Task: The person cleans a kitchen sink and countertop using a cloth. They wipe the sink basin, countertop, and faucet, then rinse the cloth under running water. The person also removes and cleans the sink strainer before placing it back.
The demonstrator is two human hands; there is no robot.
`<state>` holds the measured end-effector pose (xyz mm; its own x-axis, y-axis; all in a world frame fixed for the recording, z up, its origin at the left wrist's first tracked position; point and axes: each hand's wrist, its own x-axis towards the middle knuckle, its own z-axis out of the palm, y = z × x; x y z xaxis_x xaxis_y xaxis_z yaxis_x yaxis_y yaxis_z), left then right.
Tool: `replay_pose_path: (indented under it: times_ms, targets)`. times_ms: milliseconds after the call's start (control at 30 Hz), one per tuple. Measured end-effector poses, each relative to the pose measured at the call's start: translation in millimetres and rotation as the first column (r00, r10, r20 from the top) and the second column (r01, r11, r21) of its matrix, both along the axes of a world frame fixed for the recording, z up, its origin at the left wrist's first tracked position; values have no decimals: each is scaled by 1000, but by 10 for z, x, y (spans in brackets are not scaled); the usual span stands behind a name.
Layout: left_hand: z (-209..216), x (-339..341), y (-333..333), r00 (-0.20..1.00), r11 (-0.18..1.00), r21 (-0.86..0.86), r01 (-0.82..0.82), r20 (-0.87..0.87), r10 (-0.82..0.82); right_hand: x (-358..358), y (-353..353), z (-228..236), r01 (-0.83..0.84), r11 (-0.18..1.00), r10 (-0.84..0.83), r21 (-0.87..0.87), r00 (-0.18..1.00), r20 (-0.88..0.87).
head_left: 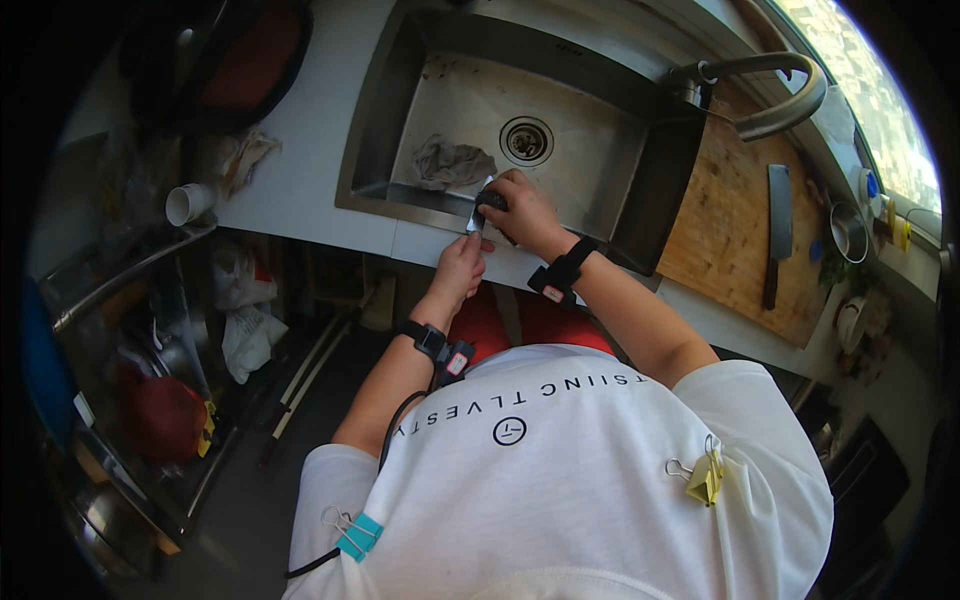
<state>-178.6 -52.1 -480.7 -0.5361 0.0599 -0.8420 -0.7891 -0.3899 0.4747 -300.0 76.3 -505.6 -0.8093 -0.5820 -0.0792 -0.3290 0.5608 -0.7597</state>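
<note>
My hands meet over the front rim of a stainless steel sink [430,215]. Closed fingers of my left hand [461,268] grip the near end of a narrow, shiny, silvery strip [476,217]; its exact kind is not clear. My right hand [527,212] is closed around a small dark, rounded object [491,200], which is pressed against or very close to the strip. The fingers partly cover that object, so I cannot make out what it is. A crumpled grey cloth [448,163] lies in the sink just beyond my hands, to the left of the drain [526,141].
To the right, a cleaver [778,225] lies on a wooden cutting board [715,215] beside the sink. A curved faucet [790,95] arches at the far right corner. White cups [189,204] sit at the left counter edge. Lower left stands a metal rack [140,275] with bags and pots.
</note>
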Motion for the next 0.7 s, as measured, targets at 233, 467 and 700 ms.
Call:
replay_pose_path:
  times_ms: [233,467,700]
  targets:
    - [29,-26,-27,999,999,-32,44,20,-43,-533,-3,-306,217,973,-213,79,975,-59]
    - [30,-25,-122,999,995,94,45,3,-46,-443,568,-580,367,923,-384,113,879,283]
    - [20,22,-218,996,998,62,-26,-84,31,-402,672,-667,408,903,-430,136,841,329]
